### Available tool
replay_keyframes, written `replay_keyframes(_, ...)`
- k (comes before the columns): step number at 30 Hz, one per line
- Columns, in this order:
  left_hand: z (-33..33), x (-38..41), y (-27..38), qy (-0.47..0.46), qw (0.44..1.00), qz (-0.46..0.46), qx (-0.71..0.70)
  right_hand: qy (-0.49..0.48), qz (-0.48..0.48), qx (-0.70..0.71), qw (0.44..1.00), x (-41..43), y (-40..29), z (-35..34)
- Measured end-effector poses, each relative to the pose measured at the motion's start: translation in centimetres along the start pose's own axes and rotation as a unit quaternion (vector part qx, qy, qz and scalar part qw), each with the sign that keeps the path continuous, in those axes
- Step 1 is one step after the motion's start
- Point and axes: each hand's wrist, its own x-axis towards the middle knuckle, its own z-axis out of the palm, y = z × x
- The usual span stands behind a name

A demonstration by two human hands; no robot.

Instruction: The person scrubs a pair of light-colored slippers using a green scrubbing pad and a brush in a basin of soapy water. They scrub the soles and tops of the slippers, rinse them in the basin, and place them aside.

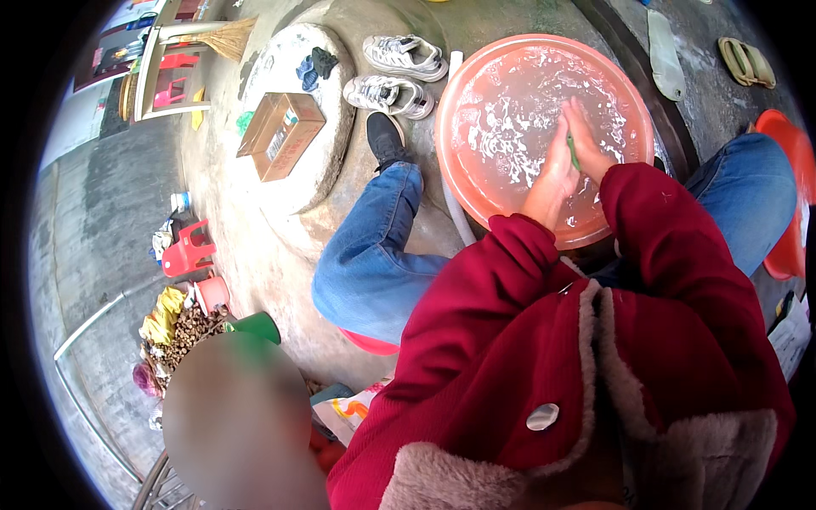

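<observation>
A large salmon-pink plastic basin of rippling, cloudy water stands in front of me. Above the water, my left hand and my right hand are pressed palm to palm, fingers stretched forward. Between the palms shows the edge of a small green object; most of it is hidden, so I cannot tell what it is. Both hands look wet. To the left of the basin sits a pair of whitish lace-up sneakers, side by side.
A grey-white hose runs along the basin's left side. An open cardboard box and dark cloths lie on a round concrete slab. Right of the basin are a pale insole, a slipper and an orange-red basin.
</observation>
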Motion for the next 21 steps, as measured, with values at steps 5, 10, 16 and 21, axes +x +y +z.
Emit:
replay_keyframes(5, -2.7, 0.1, 1.4, 0.076, 0.997, -0.032, 0.002, -0.088, -0.007, 0.003, 0.996, -2.8, -0.2, 2.7)
replay_keyframes(10, -5.7, 1.0, 1.7, 0.021, 0.997, 0.019, -0.069, -0.108, -0.050, -0.115, 0.986, -6.2, -3.8, 3.7)
replay_keyframes(16, -0.2, -0.5, 1.3, -0.072, 0.995, -0.050, -0.035, 0.057, 0.089, -0.016, 0.994, 2.5, 0.9, -0.9)
replay_keyframes(21, -4.4, 0.9, 2.5, 0.001, 0.999, -0.008, -0.044, -0.033, 0.191, 0.412, 0.890, 2.4, 1.0, -1.9)
